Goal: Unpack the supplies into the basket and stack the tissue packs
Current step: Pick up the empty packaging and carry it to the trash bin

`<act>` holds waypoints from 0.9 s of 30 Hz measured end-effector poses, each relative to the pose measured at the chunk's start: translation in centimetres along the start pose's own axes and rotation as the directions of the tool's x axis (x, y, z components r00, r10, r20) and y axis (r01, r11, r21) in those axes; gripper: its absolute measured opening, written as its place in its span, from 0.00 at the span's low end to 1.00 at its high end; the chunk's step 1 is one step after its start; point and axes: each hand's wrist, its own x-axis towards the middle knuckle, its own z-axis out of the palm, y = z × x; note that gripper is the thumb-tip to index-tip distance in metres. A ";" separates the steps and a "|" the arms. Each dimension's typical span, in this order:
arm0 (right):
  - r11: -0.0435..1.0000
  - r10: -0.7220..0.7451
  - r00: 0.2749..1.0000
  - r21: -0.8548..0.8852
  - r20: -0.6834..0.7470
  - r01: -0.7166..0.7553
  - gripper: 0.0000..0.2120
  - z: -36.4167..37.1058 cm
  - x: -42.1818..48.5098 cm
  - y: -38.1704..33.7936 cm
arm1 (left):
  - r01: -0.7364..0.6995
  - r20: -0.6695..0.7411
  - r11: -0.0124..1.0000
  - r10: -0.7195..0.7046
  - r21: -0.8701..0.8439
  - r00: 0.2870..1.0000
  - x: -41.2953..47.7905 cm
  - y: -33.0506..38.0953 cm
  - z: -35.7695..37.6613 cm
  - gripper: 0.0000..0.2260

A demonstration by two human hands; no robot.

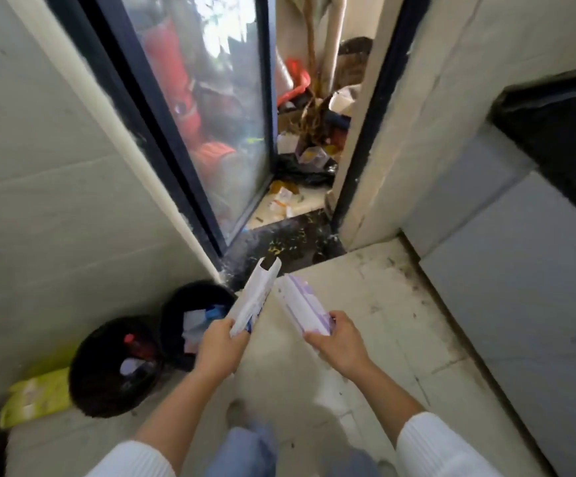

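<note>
My left hand (218, 349) grips the near end of a flattened white and blue carton (256, 297), which points away toward the doorway. My right hand (338, 340) holds a flattened white and purple carton (303, 304) by its near end. Both cartons hang in the air above the floor, a little apart from each other. Two black bins stand at the lower left by the wall: the farther bin (195, 323) holds paper and blue scraps, the nearer bin (116, 364) holds bottles and wrappers. No basket or tissue packs are visible.
A yellow-green bag (35, 397) lies beside the nearer bin. A glass sliding door (207, 108) stands ahead, with an open gap into a cluttered balcony (308, 139). Grey cabinet fronts (520, 304) under a dark counter (561, 129) line the right. The tile floor is dirty.
</note>
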 end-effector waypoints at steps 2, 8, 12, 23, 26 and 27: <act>0.999 0.024 0.996 -0.042 0.091 -0.021 0.26 4.8 1.9 -2.1 | 0.097 -0.001 0.994 -0.097 -0.044 0.995 2.0 -3.5 -2.2 0.05; 0.985 0.070 0.942 -0.173 0.328 -0.013 0.29 17.4 8.5 -4.8 | 0.355 -0.003 0.901 -0.367 -0.248 0.930 9.0 -13.4 -2.6 0.08; 0.968 0.068 0.916 -0.247 0.396 0.035 0.24 25.6 15.1 -2.7 | 0.424 -0.022 0.874 -0.441 -0.238 0.897 15.6 -20.3 0.9 0.07; 0.967 0.066 0.881 -0.248 0.469 0.060 0.20 37.5 25.1 2.7 | 0.440 0.031 0.805 -0.468 -0.398 0.883 25.1 -29.7 9.4 0.26; 0.963 0.050 0.888 -0.259 0.457 0.079 0.15 35.1 23.1 -0.1 | 0.446 0.038 0.794 -0.475 -0.412 0.879 23.1 -28.0 6.9 0.24; 0.962 0.031 0.890 -0.257 0.456 0.098 0.14 34.0 22.1 -1.4 | 0.443 0.027 0.799 -0.474 -0.406 0.880 22.1 -27.0 5.6 0.23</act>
